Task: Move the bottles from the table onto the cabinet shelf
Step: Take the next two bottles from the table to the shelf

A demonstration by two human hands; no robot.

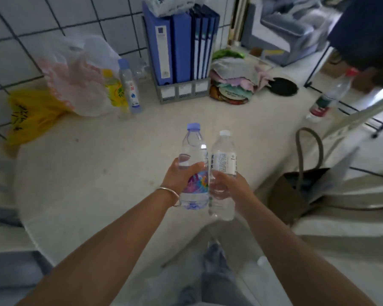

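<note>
Far beyond the fingers, blue ring binders (179, 45) stand upright in a grey file rack (184, 91) against the tiled wall (20, 29). Left of the rack slumps a clear plastic bag (75, 74), and a yellow plastic bag (31, 115) lies further left. Right of the rack sits a heap of folded cloths (234, 78), with a black round disc (282, 86) just beside it. Right of the fingers, a dark handled tote bag (296, 188) stands open off the desk (97, 173).

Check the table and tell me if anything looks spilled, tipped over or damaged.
Nothing stands out. The left hand holds the blue-capped bottle upright, and the right hand holds the white-capped bottle upright, both capped. The bottles by the plastic bags and at the table's right edge stand upright. No liquid shows on the table.
</note>
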